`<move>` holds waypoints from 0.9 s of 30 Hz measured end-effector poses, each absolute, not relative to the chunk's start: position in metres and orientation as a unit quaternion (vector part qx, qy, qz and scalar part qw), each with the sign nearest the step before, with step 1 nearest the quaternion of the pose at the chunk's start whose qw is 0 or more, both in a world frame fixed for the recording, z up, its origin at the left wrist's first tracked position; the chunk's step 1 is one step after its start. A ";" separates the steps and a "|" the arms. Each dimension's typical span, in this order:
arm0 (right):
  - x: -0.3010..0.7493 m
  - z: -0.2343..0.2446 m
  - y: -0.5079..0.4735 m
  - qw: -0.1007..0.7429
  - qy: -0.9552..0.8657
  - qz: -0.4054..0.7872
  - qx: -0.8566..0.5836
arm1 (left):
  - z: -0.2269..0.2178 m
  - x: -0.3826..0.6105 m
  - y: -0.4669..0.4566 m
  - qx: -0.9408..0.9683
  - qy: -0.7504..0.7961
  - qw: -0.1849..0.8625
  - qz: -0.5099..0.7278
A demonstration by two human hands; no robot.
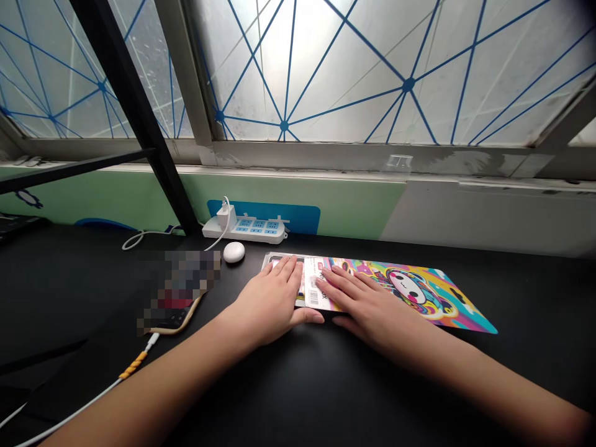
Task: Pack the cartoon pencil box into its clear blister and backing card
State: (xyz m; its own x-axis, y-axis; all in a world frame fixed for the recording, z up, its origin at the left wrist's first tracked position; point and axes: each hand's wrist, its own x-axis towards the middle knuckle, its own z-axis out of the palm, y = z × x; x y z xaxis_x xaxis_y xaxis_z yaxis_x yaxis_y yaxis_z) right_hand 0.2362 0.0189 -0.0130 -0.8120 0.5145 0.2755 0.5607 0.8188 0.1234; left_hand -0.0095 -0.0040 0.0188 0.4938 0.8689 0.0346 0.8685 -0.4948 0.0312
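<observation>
A colourful cartoon mouse pad (433, 292) lies flat on the black desk (326, 385). A white label with a barcode (313, 287) covers its left end. My left hand (272, 301) rests flat on that left end, fingers stretched out and thumb along the near edge. My right hand (358, 301) lies flat just to the right of the label, fingers spread over the pad. Neither hand holds anything.
A white power strip (246, 228) with a plugged-in charger sits by the wall. A white oval case (233, 251) lies near it. A blurred-out object (179, 285) and white cables (93, 397) occupy the left. A black diagonal frame bar (135, 112) stands in front of the window.
</observation>
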 end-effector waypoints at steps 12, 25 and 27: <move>0.317 -0.019 0.017 0.191 -0.922 -0.150 -0.301 | 0.037 -0.009 -0.003 0.836 0.549 0.006 0.004; 0.288 -0.018 0.008 0.160 -0.925 -0.155 -0.309 | 0.009 0.014 -0.006 0.888 0.447 -0.043 0.099; 0.286 -0.018 0.009 0.151 -0.929 -0.152 -0.303 | 0.005 0.018 -0.005 0.897 0.434 -0.037 0.080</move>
State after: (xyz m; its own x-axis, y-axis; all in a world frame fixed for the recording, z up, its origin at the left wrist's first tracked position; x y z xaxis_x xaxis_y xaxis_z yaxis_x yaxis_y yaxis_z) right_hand 0.2864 0.0092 -0.0178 -0.7713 0.5168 0.3716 0.6082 0.7706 0.1906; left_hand 0.0183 -0.0055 0.0046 0.6103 0.7726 0.1747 0.7843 -0.6204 0.0035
